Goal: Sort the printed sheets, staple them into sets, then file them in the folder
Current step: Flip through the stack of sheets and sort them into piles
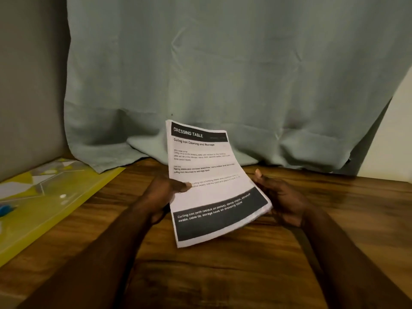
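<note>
Nearest, two bare forearms reach in from the bottom edge over the wooden table [223,275]. The left hand [159,194] pinches the sheets [207,172] at their left edge, thumb [185,185] pressed on the printed face and the fingers hidden beneath. The right hand [282,198] takes the right edge, its fingers curled under the paper and the thumb standing up beside it; that side is blurred, so how firm the hold is I cannot tell. The sheets are held off the table between both hands, tilted, the top page headed "DRESSING TABLE" and the far end bowing upward. Further left a yellow folder [55,197] lies flat on the table with a small blue thing [4,209] on it at the frame edge, too cut off to name. Behind hangs a grey-green cloth [223,74]. Risks from here, as I judge them: the stack is gripped only at its sides, so loose pages could fan or slip out of order while sorting, and uneven edges would give a crooked staple.
</note>
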